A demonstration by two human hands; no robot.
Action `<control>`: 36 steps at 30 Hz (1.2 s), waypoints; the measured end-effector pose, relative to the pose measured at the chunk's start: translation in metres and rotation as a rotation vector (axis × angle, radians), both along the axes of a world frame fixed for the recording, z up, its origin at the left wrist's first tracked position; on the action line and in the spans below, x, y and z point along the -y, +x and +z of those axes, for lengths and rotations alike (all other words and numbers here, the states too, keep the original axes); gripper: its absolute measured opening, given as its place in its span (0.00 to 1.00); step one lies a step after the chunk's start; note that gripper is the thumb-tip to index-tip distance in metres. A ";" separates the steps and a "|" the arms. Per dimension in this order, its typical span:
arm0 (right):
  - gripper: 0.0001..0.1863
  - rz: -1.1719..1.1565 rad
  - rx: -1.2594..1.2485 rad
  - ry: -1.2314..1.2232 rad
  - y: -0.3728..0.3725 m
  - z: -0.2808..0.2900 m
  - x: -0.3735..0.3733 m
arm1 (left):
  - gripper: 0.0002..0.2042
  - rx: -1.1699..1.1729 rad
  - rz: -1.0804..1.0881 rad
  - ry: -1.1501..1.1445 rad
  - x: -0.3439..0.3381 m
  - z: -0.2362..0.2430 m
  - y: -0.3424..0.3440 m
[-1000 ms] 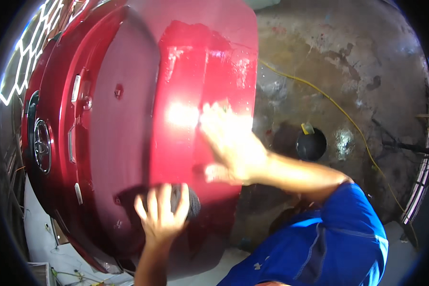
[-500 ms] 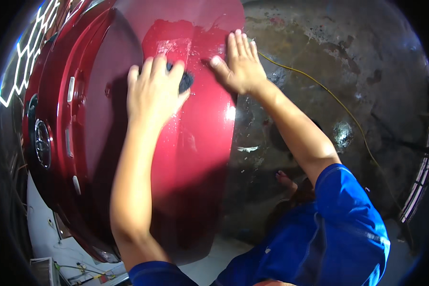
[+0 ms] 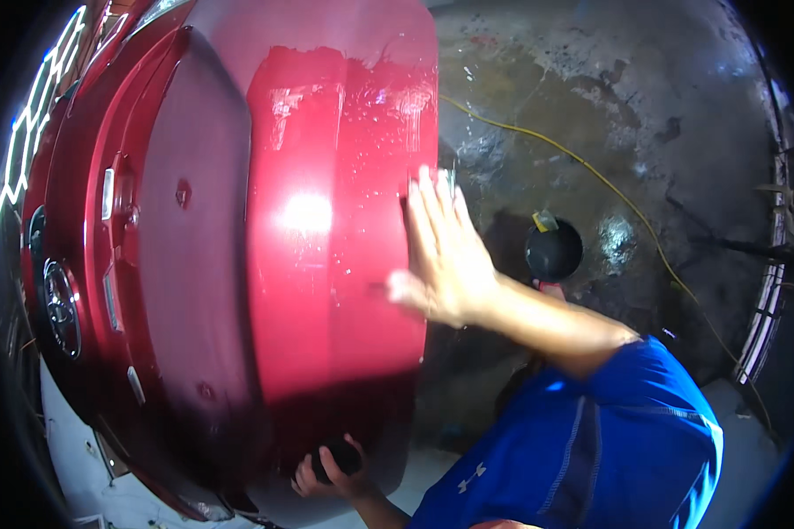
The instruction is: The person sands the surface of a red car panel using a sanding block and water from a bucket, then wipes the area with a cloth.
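Gripping a black round pad (image 3: 342,459), left hand (image 3: 331,476) curls its fingers about it at the near, shadowed end of the red car panel (image 3: 295,291); pad contact with the paint cannot be told. Right hand (image 3: 450,256) is flat, fingers lying close together, thumb spread away, over the panel's right edge; touching or just above, cannot tell. Panel fills the left half of view: glossy red band, water drops on its upper part, duller paint at the far end. Chrome-ringed emblem (image 3: 62,309) on the bodywork, far left. Floor (image 3: 679,132) on the right, wet patches, yellow cord (image 3: 573,154) curving across, black bucket (image 3: 554,254) with a yellow piece (image 3: 545,220) at its rim.
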State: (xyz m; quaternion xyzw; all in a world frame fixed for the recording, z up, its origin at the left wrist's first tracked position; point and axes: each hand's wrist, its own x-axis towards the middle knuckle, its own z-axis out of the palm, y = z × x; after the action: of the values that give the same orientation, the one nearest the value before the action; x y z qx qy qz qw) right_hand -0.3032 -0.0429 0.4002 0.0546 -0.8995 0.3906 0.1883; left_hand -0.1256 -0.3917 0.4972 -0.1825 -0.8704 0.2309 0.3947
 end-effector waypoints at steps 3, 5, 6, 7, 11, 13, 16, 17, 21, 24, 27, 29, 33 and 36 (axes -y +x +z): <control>0.66 -0.006 0.085 0.023 -0.005 0.001 -0.007 | 0.25 0.002 0.022 0.007 -0.007 -0.002 -0.006; 0.65 -0.301 0.018 -0.022 -0.084 -0.011 -0.061 | 0.24 0.057 -0.004 0.004 -0.010 0.005 -0.003; 0.66 -0.382 0.026 0.003 -0.114 -0.014 -0.084 | 0.24 0.040 -0.014 0.027 -0.014 0.000 -0.009; 0.65 -0.355 0.021 0.032 -0.112 -0.012 -0.081 | 0.24 0.037 -0.001 0.030 -0.012 0.000 -0.008; 0.68 0.012 0.138 -0.011 0.007 -0.006 -0.008 | 0.24 0.008 0.009 0.051 -0.005 -0.003 -0.004; 0.69 0.015 0.164 0.048 0.004 -0.013 -0.010 | 0.24 0.017 0.014 0.017 -0.008 0.002 -0.002; 0.67 -0.281 0.046 -0.003 -0.092 -0.006 -0.056 | 0.24 0.033 0.004 0.019 -0.013 0.007 -0.008; 0.64 -0.316 0.043 -0.001 -0.101 -0.002 -0.059 | 0.24 0.029 0.017 0.020 -0.012 0.004 -0.006; 0.62 0.119 -0.039 -0.078 0.021 0.012 0.011 | 0.25 -0.021 0.053 0.029 -0.003 -0.007 -0.001; 0.61 0.221 -0.098 -0.117 -0.002 0.014 0.001 | 0.25 -0.001 0.036 0.012 -0.006 -0.001 -0.002; 0.64 -0.358 -0.107 -0.049 -0.149 0.005 -0.089 | 0.24 0.000 0.010 0.044 -0.025 -0.002 -0.016; 0.63 -0.200 -0.112 -0.004 -0.132 0.006 -0.070 | 0.24 0.013 0.041 0.026 -0.018 0.007 -0.008; 0.66 0.415 -0.095 -0.006 0.016 0.032 0.034 | 0.24 -0.027 0.068 0.028 -0.009 0.000 0.000; 0.66 0.265 -0.140 0.129 -0.038 0.037 -0.004 | 0.23 -0.001 0.081 0.030 -0.009 0.003 0.001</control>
State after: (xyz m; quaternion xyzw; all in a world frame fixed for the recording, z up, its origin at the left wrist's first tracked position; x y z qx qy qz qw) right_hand -0.3416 -0.0394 0.4376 0.2117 -0.8922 0.3487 0.1936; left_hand -0.1243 -0.3823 0.5000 -0.1409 -0.8804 0.2336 0.3880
